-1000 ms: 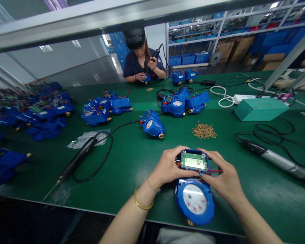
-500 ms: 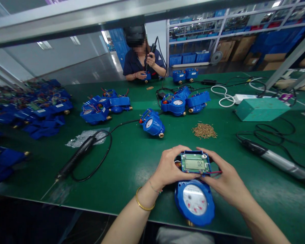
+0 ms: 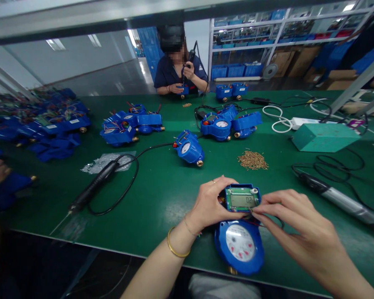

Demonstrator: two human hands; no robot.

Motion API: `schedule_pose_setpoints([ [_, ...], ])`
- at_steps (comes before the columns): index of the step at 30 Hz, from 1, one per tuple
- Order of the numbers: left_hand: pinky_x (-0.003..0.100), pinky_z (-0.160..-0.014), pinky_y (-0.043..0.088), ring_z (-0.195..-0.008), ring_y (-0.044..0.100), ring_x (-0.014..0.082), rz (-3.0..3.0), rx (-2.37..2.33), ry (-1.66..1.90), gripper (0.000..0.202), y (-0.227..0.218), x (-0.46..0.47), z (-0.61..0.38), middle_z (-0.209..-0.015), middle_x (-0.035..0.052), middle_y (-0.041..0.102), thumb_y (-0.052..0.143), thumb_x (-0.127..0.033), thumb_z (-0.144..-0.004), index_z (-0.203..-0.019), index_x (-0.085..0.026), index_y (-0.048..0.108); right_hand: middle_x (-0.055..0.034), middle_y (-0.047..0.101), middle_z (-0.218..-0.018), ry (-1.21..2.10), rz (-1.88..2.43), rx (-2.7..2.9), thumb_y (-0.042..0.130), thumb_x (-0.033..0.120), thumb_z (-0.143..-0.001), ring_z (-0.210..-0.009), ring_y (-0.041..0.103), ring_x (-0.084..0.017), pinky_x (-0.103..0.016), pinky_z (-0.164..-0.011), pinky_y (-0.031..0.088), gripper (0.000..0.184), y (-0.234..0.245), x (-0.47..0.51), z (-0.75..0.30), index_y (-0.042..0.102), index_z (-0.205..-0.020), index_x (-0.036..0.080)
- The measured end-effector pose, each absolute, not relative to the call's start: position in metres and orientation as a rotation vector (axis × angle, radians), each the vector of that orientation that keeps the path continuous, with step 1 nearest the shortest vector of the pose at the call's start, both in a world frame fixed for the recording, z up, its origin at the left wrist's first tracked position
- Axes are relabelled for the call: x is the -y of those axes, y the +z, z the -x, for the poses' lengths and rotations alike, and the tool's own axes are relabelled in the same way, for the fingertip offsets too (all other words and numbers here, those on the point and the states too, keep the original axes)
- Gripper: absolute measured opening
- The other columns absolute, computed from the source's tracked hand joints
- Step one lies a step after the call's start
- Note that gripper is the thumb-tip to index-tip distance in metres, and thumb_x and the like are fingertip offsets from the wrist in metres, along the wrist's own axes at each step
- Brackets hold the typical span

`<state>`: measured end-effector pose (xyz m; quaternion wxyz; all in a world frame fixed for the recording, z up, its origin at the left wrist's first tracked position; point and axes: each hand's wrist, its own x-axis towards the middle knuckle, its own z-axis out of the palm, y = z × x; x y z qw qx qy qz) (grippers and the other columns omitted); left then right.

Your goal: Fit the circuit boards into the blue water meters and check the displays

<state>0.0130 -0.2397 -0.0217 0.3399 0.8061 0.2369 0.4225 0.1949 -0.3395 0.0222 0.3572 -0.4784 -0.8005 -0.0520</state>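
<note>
At table (image 3: 156,236) edge | left hand (image 3: 210,205) grips meter (image 3: 239,246) | right hand (image 3: 299,232): grip unclear | room left

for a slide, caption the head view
Left hand grips and right hand touches the display board atop a blue water meter on a green table

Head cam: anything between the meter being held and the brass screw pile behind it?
Nothing. In the head view the stretch from the water meter up to the screw pile is bare green table mat.
</note>
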Motion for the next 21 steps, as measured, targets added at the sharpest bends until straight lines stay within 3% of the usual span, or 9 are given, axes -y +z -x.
schedule_pose_setpoints([
  [15,0.038,-0.105,0.053,-0.098,0.072,0.0218,-2.033,-0.612,1.133,0.054,-0.025,0.244,-0.013,-0.105,0.0057,0.076,0.090,-0.038,-0.065,-0.110,-0.018,0.067,-0.0097,0.057,-0.097,-0.141,1.215,2.077,0.057,0.002,-0.094,-0.092,0.052,-0.017,-0.031,-0.082,0.043,0.007,0.010,0.342,-0.186,0.057,-0.097,0.009],
  [21,0.036,-0.104,0.053,-0.097,0.072,0.0215,-2.026,-0.613,1.137,0.053,-0.022,0.243,-0.014,-0.104,0.0063,0.076,0.091,-0.034,-0.063,-0.107,-0.017,0.067,-0.0083,0.059,-0.102,-0.154,1.181,2.021,0.060,0.002,-0.093,-0.095,0.054,-0.016,-0.028,-0.086,0.045,0.016,0.006,0.344,-0.187,0.059,-0.105,0.011],
])
